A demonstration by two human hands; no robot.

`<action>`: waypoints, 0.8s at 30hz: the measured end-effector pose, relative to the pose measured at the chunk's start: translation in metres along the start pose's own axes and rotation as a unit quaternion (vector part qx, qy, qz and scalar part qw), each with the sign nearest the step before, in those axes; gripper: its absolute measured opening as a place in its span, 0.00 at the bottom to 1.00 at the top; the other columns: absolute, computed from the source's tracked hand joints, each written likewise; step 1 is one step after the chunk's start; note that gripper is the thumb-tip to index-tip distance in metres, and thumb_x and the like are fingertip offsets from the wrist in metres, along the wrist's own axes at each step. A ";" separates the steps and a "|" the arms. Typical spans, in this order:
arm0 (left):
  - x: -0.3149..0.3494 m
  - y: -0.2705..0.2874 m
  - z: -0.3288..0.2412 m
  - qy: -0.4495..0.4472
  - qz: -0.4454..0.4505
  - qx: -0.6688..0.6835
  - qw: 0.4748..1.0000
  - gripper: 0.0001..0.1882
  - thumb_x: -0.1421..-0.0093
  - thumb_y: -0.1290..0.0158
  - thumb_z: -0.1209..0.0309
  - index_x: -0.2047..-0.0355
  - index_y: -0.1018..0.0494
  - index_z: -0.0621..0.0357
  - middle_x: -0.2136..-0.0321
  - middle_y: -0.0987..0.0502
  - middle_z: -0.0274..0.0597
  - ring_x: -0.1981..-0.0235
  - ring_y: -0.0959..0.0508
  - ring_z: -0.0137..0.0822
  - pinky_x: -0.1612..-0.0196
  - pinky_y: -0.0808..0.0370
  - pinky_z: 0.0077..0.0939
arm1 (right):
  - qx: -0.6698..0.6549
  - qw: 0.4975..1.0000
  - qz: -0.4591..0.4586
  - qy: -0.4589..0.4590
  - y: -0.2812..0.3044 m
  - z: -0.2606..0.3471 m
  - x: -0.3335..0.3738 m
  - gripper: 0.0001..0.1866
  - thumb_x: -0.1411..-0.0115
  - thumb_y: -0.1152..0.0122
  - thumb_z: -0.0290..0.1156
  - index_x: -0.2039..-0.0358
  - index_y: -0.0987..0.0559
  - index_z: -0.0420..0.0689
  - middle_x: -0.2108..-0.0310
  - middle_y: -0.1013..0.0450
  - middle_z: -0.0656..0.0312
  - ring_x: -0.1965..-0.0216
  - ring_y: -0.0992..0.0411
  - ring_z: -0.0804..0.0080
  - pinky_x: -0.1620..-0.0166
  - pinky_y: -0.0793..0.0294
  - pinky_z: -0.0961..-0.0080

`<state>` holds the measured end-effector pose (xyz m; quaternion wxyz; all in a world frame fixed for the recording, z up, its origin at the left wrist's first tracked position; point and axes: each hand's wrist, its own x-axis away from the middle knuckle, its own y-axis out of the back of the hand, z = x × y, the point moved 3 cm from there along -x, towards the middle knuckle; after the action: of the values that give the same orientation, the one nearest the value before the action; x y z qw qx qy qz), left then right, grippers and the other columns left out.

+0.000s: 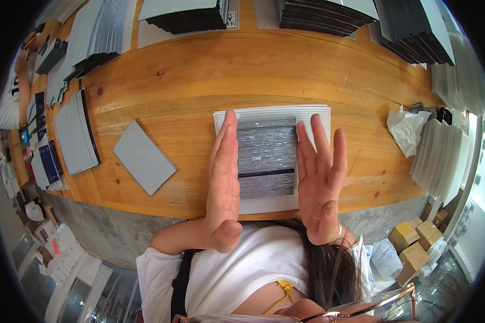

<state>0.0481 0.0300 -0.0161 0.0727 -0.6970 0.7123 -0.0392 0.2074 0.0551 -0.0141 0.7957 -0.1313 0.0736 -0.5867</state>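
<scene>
A block of thin grey and black sheets (267,145) lies between my hands, its shiny, streaked edges facing up and a dark line crossing its nearer part. Under it is a white corrugated sheet (313,111). My left hand (224,177) is held flat along the block's left side, fingers straight and together. Along the right side stands my right hand (320,180), its fingers stretched out and somewhat spread. Both palms face the block; whether each one presses on it I cannot tell. To the left, a single grey card (144,157) lies askew on the wooden table (199,75).
Tall stacks of grey-and-black sheets (328,19) line the far edge. A fanned grey pile (75,134) is at the left. Crumpled white paper (407,129) and upright translucent sheets (439,156) are at the right. Another person's hand (22,62) shows at the far left.
</scene>
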 end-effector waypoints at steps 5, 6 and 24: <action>-0.006 0.013 -0.010 -0.042 0.011 -0.114 0.993 0.53 0.36 0.56 0.37 0.26 0.63 0.62 0.27 0.64 0.65 0.25 0.65 0.60 0.28 0.69 0.56 | 0.171 0.983 0.014 0.066 0.015 0.015 -0.004 0.46 0.36 0.44 0.44 0.26 0.57 0.43 0.26 0.61 0.40 0.25 0.61 0.41 0.27 0.64 0.51; -0.008 0.020 -0.014 -0.040 -0.016 -0.104 0.994 0.52 0.35 0.54 0.39 0.26 0.60 0.62 0.27 0.62 0.66 0.25 0.63 0.61 0.28 0.67 0.56 | 0.268 0.957 0.035 0.103 0.020 0.023 -0.006 0.44 0.39 0.40 0.34 0.28 0.50 0.38 0.27 0.55 0.38 0.25 0.60 0.40 0.27 0.61 0.51; -0.010 0.016 -0.025 -0.047 0.098 -0.614 0.782 0.34 0.38 0.47 0.41 0.38 0.26 0.48 0.32 0.43 0.64 0.32 0.48 0.74 0.36 0.43 0.65 | 0.698 0.711 0.027 0.080 0.012 0.023 0.004 0.25 0.37 0.41 0.54 0.46 0.18 0.54 0.39 0.32 0.60 0.41 0.42 0.55 0.39 0.47 0.58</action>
<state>0.0280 0.0396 0.0070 -0.3340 -0.5214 0.6462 0.4461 0.2259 0.0577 0.0040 0.6674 0.5112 -0.2901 -0.4573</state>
